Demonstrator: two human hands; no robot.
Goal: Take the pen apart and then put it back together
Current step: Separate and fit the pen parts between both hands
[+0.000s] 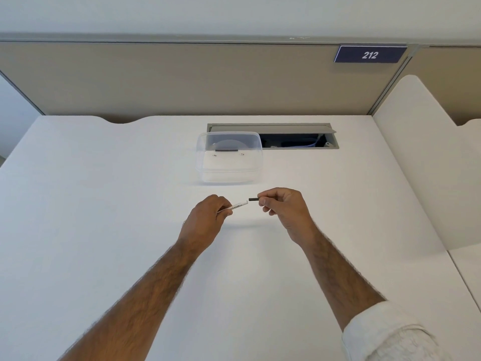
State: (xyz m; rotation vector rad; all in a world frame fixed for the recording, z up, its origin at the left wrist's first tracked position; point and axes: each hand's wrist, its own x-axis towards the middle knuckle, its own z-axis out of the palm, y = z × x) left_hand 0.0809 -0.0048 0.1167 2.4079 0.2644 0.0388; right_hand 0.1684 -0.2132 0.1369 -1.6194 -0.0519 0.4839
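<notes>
A white pen barrel [238, 206] with black lettering is pinched in my left hand [205, 221], its open end pointing right. My right hand [285, 211] grips a short black pen piece [253, 199], whose free end points left at the barrel. A small gap separates the two parts, and both are held above the white table [104, 204]. The rear of the barrel and most of the black piece are hidden inside my fingers.
A clear plastic container [230, 158] stands just behind my hands, with a dark thin part and small bits inside. Behind it is an open cable hatch [299, 138] in the table. A beige partition [182, 79] closes the back; a white divider [416, 152] stands on the right.
</notes>
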